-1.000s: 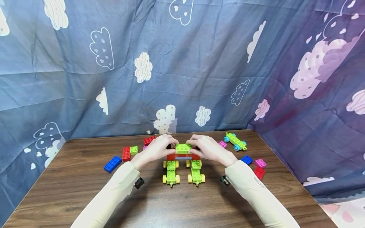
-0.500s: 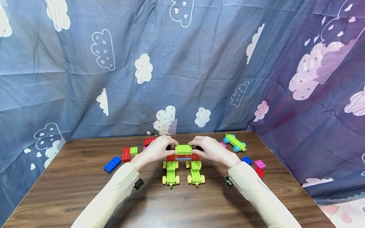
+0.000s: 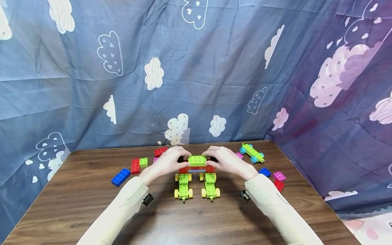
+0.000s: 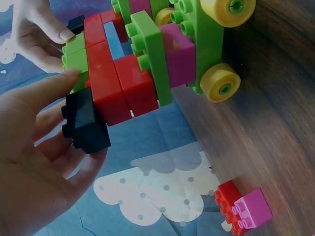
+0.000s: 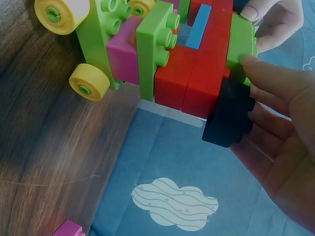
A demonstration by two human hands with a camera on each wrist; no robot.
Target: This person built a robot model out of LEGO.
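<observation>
A toy brick structure stands on the table, with red bricks (image 4: pixel 107 81) in its upper part and two green wheeled bases (image 3: pixel 183 190) with yellow wheels below. Light green bricks (image 3: pixel 197 160) lie in a row on top. My left hand (image 3: pixel 169 159) holds this row at its left end, thumb (image 4: pixel 69 81) on the front face and fingers round behind. At the other end my right hand (image 3: pixel 225 160) grips the row in the same way. Black bricks (image 4: pixel 88 120) (image 5: pixel 229 112) sit at both ends under the palms. A blue piece (image 5: pixel 199 27) shows between the red bricks.
Loose blue (image 3: pixel 120 177), red (image 3: pixel 135 166) and green bricks (image 3: pixel 143 162) lie to the left. On the right are a green base with blue wheels (image 3: pixel 252 152) and blue (image 3: pixel 265 172), pink (image 3: pixel 279 176) and red bricks (image 3: pixel 278 185). A cloud-patterned cloth (image 3: pixel 196 85) hangs behind.
The right hand has shifted slightly outward to the right along the green bricks, uncovering more of their right end. The left hand and the structure stay nearly where they were.
</observation>
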